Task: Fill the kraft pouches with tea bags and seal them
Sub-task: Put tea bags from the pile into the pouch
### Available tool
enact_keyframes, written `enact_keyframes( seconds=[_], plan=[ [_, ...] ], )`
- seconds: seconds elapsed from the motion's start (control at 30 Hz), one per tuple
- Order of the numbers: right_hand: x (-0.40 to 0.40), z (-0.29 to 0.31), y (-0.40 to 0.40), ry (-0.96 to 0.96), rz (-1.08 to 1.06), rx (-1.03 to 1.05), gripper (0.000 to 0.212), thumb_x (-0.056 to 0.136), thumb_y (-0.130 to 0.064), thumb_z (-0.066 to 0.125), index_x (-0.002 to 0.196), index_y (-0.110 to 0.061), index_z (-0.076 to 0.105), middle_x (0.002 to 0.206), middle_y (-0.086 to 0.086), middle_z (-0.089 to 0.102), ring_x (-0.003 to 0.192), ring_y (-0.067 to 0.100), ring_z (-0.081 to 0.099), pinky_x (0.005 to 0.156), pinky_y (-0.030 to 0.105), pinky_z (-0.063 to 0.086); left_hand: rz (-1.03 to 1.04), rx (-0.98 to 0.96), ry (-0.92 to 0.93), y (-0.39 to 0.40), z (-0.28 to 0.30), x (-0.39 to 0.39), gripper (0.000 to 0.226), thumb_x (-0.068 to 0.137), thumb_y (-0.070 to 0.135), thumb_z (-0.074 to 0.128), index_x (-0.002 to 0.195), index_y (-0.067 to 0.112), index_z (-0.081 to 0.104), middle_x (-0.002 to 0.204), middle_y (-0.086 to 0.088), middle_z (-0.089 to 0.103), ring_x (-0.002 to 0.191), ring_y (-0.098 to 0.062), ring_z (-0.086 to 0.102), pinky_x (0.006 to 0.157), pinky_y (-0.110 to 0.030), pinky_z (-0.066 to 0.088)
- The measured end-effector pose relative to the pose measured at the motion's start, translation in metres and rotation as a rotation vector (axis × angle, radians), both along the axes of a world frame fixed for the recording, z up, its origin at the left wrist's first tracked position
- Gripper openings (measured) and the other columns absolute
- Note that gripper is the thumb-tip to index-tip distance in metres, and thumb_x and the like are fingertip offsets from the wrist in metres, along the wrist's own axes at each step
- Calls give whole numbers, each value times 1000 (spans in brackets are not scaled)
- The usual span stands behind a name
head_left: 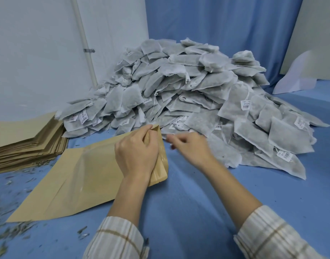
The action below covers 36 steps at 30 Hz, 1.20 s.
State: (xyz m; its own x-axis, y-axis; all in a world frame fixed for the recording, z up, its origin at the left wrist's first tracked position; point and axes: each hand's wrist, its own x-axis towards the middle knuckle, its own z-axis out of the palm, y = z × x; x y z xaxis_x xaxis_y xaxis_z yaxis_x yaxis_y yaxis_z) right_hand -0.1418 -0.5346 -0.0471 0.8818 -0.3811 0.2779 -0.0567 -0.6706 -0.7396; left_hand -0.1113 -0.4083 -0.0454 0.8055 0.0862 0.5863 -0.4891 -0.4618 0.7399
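A blue cloth [188,202] covers the whole work surface and runs up the back as a curtain, with a white wall panel [39,53] on the left. On it sits a big heap of grey tea bags [188,81], many with small white tags on strings, spilling down toward the person's right. To the left lies a stack of flat kraft pouches [26,143], fanned slightly at its edges. In front of the person one kraft pouch [82,180] lies flat on the cloth, its clear window panel facing up, its mouth pointing toward the heap. The left hand [136,152] grips that mouth end, fingers curled round the top edge and lifting it a little off the cloth. The right hand [190,146] hovers just beside the pouch mouth, at the foot of the heap, fingers loosely bent and blurred; I cannot tell whether it holds anything. Loose bits of dried leaf [16,227] are scattered over the cloth at the near left. Both forearms come out of plaid sleeves [119,238].
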Motion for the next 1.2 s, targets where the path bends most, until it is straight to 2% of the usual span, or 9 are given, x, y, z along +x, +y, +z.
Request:
enact_keyframes(
  seconds=[0.1, 0.17, 0.33, 0.47, 0.7, 0.83, 1.0, 1.1, 1.2],
  plan=[
    [-10, 0, -38, 305, -271, -393, 47, 76, -44, 64, 119, -25, 56, 122, 4, 53, 113, 25, 50, 91, 35, 41, -3, 0, 10, 0, -1, 0, 26, 88, 21, 53, 102, 26, 74, 85, -2, 73, 81, -25, 61, 79, -36, 47],
    [-19, -2, -51, 575, -320, -490, 58, 69, -39, 67, 121, -25, 46, 128, 8, 39, 118, 32, 43, 92, 40, 39, -4, 15, 12, -1, -2, 0, 25, 88, 21, 54, 101, 25, 74, 84, -4, 72, 82, -27, 61, 78, -35, 46],
    [-24, -2, -64, 500, -363, -434, 38, 74, -20, 65, 108, -29, 50, 112, 3, 48, 102, 26, 51, 77, 32, 43, -5, 36, 15, -2, -3, 0, 25, 88, 21, 53, 101, 25, 74, 83, -6, 72, 82, -28, 60, 80, -37, 46],
    [-35, 23, -72, 65, -116, 212, 11, 72, -11, 67, 80, -18, 69, 73, 0, 67, 57, 11, 60, 52, 19, 48, -10, 36, 16, -1, -3, 2, 25, 88, 21, 53, 102, 25, 74, 84, -5, 72, 83, -27, 61, 82, -38, 46],
    [-24, 30, -39, 86, 237, 665, 19, 85, -2, 59, 78, -9, 75, 77, 9, 73, 63, 13, 67, 56, 20, 53, -22, 7, -14, 0, 1, 0, 25, 87, 18, 55, 100, 23, 75, 86, -2, 73, 83, -25, 61, 82, -39, 47],
    [-6, 14, -11, 144, 204, 679, 11, 86, -1, 57, 85, -8, 66, 74, 7, 66, 61, 13, 61, 54, 20, 50, -70, 4, -52, -5, 2, -6, 28, 86, 21, 51, 99, 22, 76, 86, -1, 74, 82, -24, 63, 80, -38, 47],
    [15, -4, 23, -77, -16, 143, 38, 91, -2, 46, 57, -19, 40, 58, -6, 42, 53, 3, 39, 46, 6, 34, -192, 51, -238, -24, 5, -25, 38, 80, 28, 41, 89, 18, 77, 81, 0, 74, 76, -21, 68, 73, -33, 50],
    [12, -11, 29, -46, 254, 293, 36, 97, -1, 38, 71, -25, 43, 72, -8, 48, 69, 3, 52, 66, 12, 46, -139, 34, -234, -24, 6, -21, 37, 81, 27, 42, 89, 18, 77, 79, -1, 74, 74, -23, 67, 72, -32, 47],
    [6, -6, 30, 180, 497, 243, 35, 95, 2, 42, 70, -23, 41, 67, -7, 43, 50, -16, 49, 48, 2, 36, -92, 38, -159, -19, 7, -15, 32, 81, 25, 46, 90, 20, 77, 77, -3, 73, 73, -26, 65, 70, -32, 45]
  ],
)
